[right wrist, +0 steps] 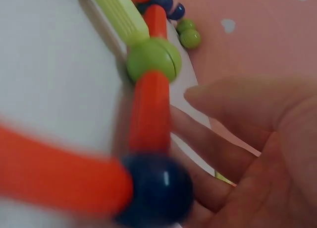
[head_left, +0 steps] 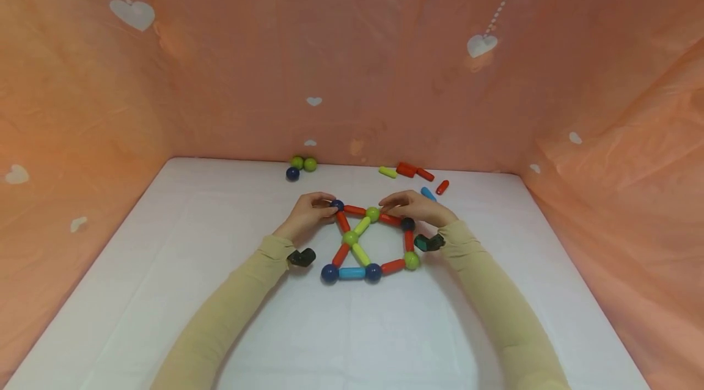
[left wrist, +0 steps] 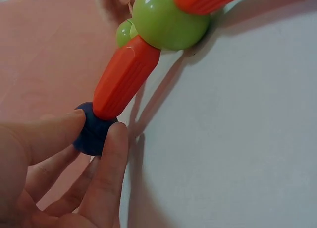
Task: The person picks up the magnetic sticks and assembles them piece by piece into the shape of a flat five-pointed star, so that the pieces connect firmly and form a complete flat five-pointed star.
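A flat frame of coloured balls and magnetic-looking rods lies on the white table. At its far left corner my left hand [head_left: 306, 214] pinches a dark blue ball [left wrist: 90, 134] between thumb and fingertips. A red rod [left wrist: 126, 79] joins that ball to a green ball [left wrist: 171, 20]. My right hand [head_left: 417, 206] hovers over the far right side, fingers loosely bent and apart from the green ball [right wrist: 153, 60]. Beneath it, a red rod [right wrist: 151, 111] runs from that green ball to a dark blue ball [right wrist: 158, 188]. Both rods and balls of the near side rest untouched, including a light blue rod [head_left: 352, 273].
Two green balls [head_left: 310, 164] and a dark blue ball [head_left: 293, 174] sit at the back edge. Several loose red rods [head_left: 406, 170], a yellow-green rod [head_left: 387, 172] and a blue rod [head_left: 428, 194] lie at the back right. A pink cloth wall [head_left: 352, 60] stands behind the table.
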The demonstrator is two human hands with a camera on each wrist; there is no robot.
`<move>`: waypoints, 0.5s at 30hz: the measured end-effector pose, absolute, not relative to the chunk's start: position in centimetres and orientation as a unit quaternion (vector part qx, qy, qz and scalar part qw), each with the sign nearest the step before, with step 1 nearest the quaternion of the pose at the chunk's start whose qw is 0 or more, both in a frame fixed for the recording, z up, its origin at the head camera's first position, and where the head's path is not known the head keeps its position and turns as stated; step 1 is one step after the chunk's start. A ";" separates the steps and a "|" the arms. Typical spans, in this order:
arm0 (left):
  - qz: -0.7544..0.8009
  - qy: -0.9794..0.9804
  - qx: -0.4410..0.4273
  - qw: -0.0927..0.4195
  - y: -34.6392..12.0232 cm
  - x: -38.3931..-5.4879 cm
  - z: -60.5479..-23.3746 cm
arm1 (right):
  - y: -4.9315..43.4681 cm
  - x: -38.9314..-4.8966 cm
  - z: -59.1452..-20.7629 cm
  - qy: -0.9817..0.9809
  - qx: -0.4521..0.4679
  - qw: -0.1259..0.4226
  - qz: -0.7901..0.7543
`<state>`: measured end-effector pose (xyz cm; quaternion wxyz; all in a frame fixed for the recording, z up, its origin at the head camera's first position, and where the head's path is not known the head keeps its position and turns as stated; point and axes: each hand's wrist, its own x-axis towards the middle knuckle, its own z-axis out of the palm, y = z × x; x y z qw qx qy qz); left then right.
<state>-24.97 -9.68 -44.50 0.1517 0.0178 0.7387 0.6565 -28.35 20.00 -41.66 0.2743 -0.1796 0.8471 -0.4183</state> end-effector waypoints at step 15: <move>0.648 0.745 -0.036 0.153 -9.5 -25.3 -44.3 | 25.2 -26.7 -41.7 0.835 -0.166 0.311 -0.421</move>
